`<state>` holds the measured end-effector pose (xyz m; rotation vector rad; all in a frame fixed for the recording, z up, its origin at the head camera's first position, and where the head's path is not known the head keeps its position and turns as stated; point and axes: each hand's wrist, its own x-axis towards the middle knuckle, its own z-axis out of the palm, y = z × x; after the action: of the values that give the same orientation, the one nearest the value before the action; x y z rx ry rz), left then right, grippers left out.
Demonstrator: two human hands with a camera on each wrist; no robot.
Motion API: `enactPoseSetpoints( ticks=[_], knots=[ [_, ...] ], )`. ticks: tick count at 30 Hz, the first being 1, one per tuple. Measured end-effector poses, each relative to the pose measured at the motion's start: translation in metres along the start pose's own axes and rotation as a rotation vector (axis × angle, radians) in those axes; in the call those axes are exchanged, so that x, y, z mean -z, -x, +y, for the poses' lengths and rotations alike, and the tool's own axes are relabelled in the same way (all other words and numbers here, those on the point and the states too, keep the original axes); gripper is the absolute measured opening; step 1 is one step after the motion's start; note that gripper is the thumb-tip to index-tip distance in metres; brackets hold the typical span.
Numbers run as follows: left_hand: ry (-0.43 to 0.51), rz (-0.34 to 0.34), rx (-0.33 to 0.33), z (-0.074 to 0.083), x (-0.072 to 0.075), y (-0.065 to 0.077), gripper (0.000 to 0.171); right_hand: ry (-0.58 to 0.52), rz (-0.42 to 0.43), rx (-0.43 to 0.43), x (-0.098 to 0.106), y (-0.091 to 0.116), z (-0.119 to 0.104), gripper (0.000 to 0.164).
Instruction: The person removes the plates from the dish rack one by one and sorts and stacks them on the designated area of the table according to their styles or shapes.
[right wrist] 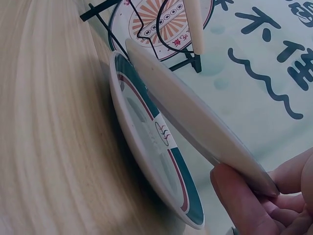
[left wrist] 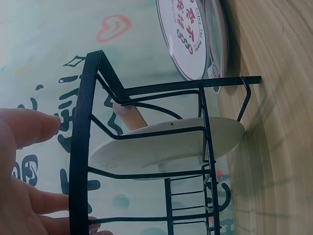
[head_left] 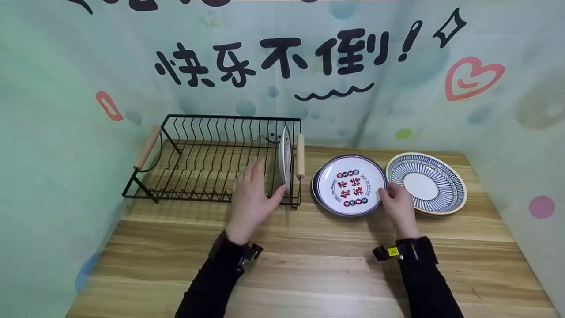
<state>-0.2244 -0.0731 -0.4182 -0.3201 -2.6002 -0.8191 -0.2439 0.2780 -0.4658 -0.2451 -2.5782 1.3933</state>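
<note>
My right hand (head_left: 397,205) pinches the right edge of a white plate (head_left: 357,176) with red characters and a dark rim. That plate is tilted up over another plate (right wrist: 146,132) with a green and red rim, which lies on the table. My left hand (head_left: 254,198) is at the front of a black wire dish rack (head_left: 212,201), fingers extended and thumb apart. A plate (head_left: 284,161) stands on edge in the rack's right end, near the left thumb. In the left wrist view, some left fingertips (left wrist: 49,205) are partly hidden behind a rack bar.
A blue-and-white patterned bowl or deep dish (head_left: 452,190) sits to the right of the plates. The rack has wooden handles (head_left: 148,148) at both ends. A printed curtain (head_left: 282,101) hangs behind the wooden table (head_left: 309,274) and along its sides.
</note>
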Motion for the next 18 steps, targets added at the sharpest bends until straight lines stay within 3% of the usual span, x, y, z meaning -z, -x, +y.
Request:
enactPoseSetpoints(
  ticks=[12, 18],
  knots=[
    [-0.027, -0.002, 0.01, 0.0014, -0.0008, 0.0023, 0.088, 0.013, 0.001, 0.024, -0.0008, -0.0005, 0.0028, 0.035],
    [-0.043, -0.023, 0.033, 0.0015, -0.0013, 0.002, 0.09, 0.027, -0.029, 0.009, -0.0005, -0.0009, 0.0048, 0.04]
  ],
)
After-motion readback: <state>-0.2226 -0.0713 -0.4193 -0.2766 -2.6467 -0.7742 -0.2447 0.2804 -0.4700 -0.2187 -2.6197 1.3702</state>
